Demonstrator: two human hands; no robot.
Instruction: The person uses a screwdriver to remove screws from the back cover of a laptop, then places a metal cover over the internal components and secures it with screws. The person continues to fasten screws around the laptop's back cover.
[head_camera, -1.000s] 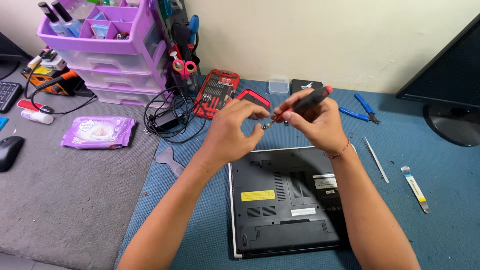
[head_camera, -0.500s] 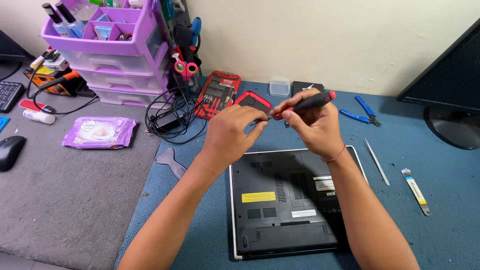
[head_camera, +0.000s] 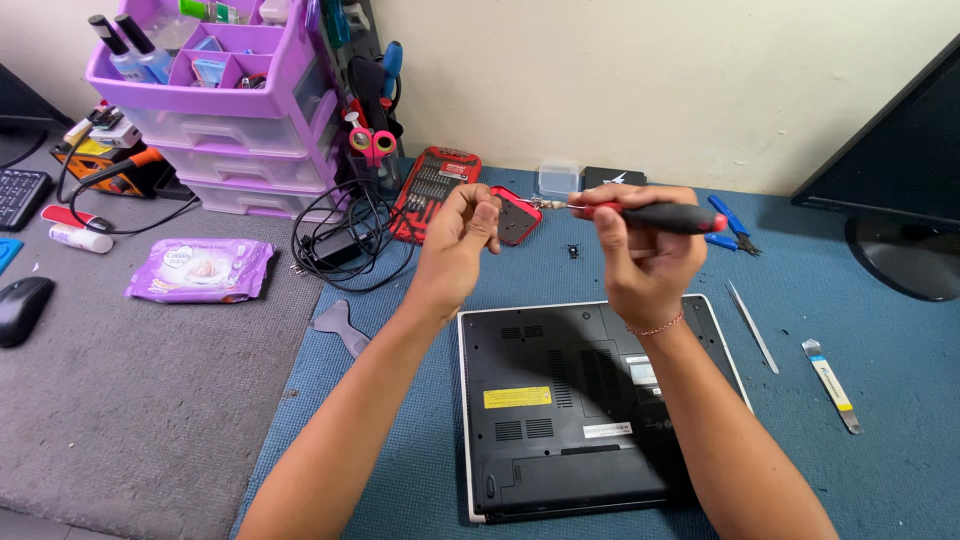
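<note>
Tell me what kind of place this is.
Most likely an electronics repair bench: a laptop lies bottom-up on a blue mat, the right hand holds a precision screwdriver, and a red bit set lies open nearby.

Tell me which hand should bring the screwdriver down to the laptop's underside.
Right, probably. The right hand already has its grip around the screwdriver, directly above the upturned laptop. The left hand is pinched near the tip, holding no tool.
</note>
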